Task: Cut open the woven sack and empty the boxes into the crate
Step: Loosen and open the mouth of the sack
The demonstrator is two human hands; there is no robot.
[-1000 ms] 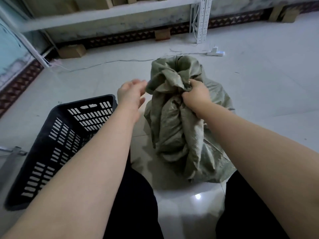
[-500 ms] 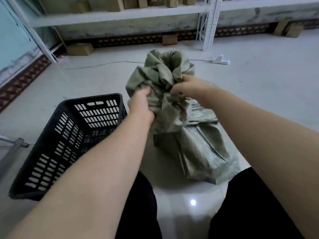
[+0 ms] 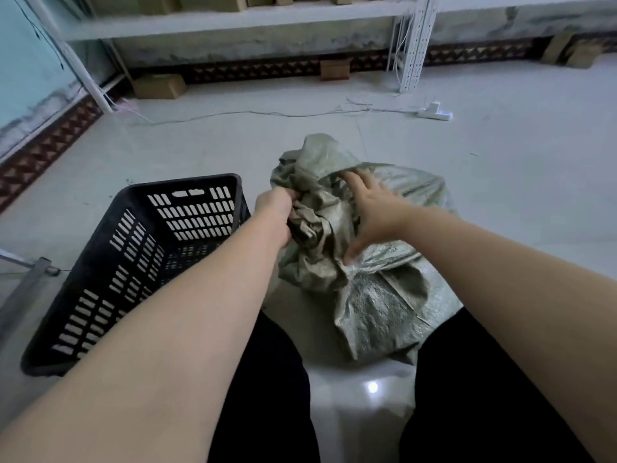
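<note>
Two hands meet on the green sack (image 3: 384, 295), which lies on pale glossy floor (image 3: 500, 182) beside the black crate (image 3: 182, 184): the left hand (image 3: 275, 208) grips bunched cloth, the right hand (image 3: 370, 212) rests spread flat. White shelves (image 3: 233, 21) line the far wall.

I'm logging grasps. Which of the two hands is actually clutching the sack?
The left hand: its fingers are curled into the bunched fabric of the woven sack. The right hand only rests on it with fingers spread.
</note>
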